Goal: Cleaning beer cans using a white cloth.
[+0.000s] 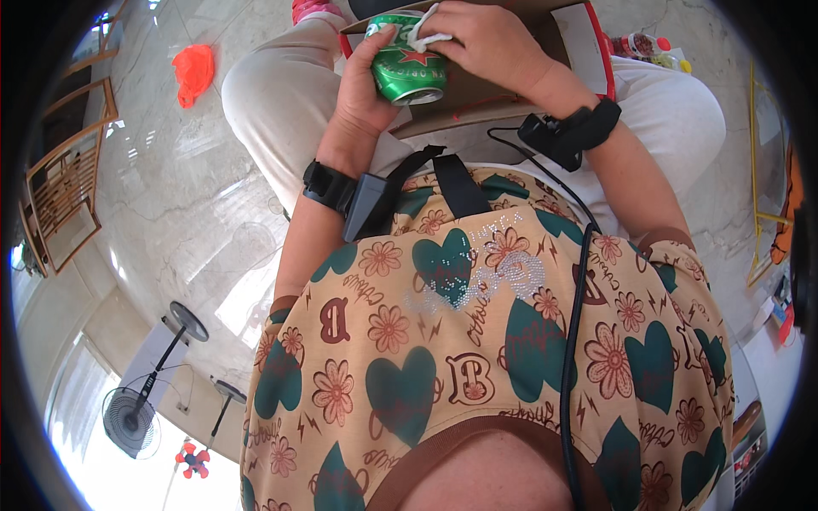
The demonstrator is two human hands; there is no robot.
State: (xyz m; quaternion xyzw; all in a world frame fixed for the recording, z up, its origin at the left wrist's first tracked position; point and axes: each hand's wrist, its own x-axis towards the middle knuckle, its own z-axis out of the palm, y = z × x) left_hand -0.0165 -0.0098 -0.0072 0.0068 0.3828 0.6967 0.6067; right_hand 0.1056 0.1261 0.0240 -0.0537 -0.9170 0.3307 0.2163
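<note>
My left hand (370,83) is wrapped around a green beer can (409,70) with a red star, held tilted at the top of the view. Pinched in the fingers of my right hand (486,41) is a white cloth (429,35), which lies against the side of the can. Below and behind both hands is an open cardboard box (482,96) with red edges, between my knees. Thin red strands show inside it. The can's far end is partly hidden by the angle.
An orange-red plastic bag (193,73) lies on the tiled floor at the left. Bottles with red and yellow caps (645,48) are beside the box at the right. A wooden chair (64,185) and a standing fan (131,415) are farther left; a yellow metal frame (755,191) is at the right.
</note>
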